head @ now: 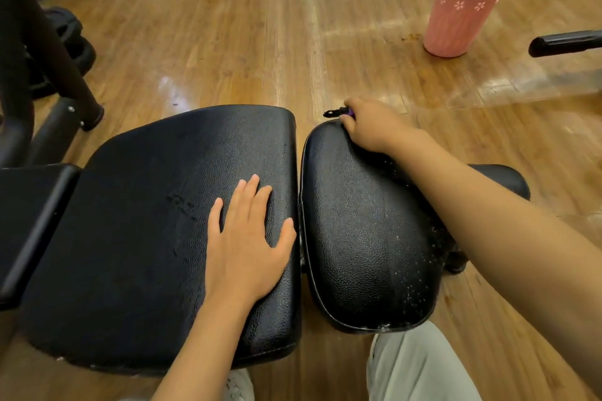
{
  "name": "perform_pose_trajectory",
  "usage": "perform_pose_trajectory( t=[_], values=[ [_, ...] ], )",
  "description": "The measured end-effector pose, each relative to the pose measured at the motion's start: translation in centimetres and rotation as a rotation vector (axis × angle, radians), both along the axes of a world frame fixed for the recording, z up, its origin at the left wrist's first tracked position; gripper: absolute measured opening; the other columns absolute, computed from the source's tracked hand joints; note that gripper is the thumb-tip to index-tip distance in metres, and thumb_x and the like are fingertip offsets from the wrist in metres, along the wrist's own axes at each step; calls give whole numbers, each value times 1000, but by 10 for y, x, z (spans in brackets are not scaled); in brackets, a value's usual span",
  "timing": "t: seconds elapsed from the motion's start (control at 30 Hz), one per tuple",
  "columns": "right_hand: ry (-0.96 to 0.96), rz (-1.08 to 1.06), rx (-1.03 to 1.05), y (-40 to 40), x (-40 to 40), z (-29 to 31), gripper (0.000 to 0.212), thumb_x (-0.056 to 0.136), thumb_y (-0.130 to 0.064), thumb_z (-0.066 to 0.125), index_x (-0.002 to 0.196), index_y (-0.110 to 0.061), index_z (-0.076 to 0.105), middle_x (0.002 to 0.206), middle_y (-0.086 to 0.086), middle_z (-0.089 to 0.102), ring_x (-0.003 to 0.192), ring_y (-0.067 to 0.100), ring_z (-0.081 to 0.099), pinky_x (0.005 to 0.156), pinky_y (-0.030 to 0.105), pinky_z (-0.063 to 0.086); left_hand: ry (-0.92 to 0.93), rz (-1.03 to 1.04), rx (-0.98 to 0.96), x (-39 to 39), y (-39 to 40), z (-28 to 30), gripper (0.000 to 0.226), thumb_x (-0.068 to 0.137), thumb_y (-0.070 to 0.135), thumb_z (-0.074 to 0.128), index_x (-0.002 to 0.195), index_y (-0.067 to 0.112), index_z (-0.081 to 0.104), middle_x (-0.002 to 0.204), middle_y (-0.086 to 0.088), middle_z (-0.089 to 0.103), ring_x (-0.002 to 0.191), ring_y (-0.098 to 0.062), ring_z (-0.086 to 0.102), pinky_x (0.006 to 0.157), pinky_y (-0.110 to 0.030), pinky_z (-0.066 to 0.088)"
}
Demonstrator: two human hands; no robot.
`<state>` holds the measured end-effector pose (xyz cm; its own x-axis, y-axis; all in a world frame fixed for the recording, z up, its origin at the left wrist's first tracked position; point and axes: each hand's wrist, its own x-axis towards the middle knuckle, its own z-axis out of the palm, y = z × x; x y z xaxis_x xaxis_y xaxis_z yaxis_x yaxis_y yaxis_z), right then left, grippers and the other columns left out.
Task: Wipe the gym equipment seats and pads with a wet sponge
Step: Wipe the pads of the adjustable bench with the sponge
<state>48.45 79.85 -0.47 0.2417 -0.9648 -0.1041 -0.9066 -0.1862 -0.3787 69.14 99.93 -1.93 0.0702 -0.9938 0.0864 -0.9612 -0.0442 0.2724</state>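
Wooden flooring is gleaming around the black bench, where the left hand is lying flat, fingers straight, on the back pad. Further right, the right hand is gripping something purple, likely the sponge, at the droplet-flecked seat pad's far edge, so wiping is seemingly partway through.

Between pads: a narrow gap runs between the large black pad and the smaller seat pad, too tight for my hand.
Large pad: my left hand lies flat on its right side; its left stretch is bare.
Left: black frame bars crowd the floor.
Ahead: open wood floor up to the pink bucket.
Right: a black handle juts in.
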Motion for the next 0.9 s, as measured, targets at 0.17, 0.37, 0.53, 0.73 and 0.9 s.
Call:
perform_pose_trajectory(
  t=[0.17, 0.37, 0.53, 0.73, 0.9],
  values=[
    [-45, 215, -126, 45, -19, -1, 43, 100, -22, 52, 141, -7, 48, 148, 11, 44, 136, 30, 39, 114, 35, 28, -9, 0, 1, 0, 0, -1, 72, 89, 61, 25, 148, 23, 41, 163, 8, 24, 151, -6, 10, 124, -38, 1],
    [-97, 423, -203, 110, -43, -15, 44, 97, -26, 54, 136, -6, 55, 144, 10, 50, 143, 32, 34, 119, 42, 25, -16, 1, -1, 0, 0, -1, 72, 89, 61, 24, 149, 24, 41, 163, 8, 23, 151, -5, 8, 124, -38, 1],
    [-95, 369, -162, 85, -36, -15, 44, 98, -19, 59, 139, -4, 52, 146, 14, 46, 144, 34, 29, 120, 37, 18, -17, -2, 7, 1, 0, -1, 73, 89, 62, 23, 149, 24, 40, 163, 8, 23, 152, -6, 8, 124, -39, 2],
    [-143, 69, -21, 17, -12, -3, 45, 104, -22, 47, 145, -5, 41, 145, 16, 42, 135, 31, 37, 115, 36, 26, -8, 4, 2, 1, 0, -1, 73, 88, 63, 23, 148, 25, 40, 163, 9, 22, 151, -5, 9, 124, -38, 1],
    [-85, -37, -44, 20, -8, -11, 41, 104, -22, 44, 142, -4, 42, 145, 19, 37, 135, 35, 33, 111, 36, 26, -12, 5, 10, 1, 0, 0, 75, 87, 64, 21, 149, 26, 38, 163, 9, 21, 151, -5, 8, 124, -38, 0]
  ],
)
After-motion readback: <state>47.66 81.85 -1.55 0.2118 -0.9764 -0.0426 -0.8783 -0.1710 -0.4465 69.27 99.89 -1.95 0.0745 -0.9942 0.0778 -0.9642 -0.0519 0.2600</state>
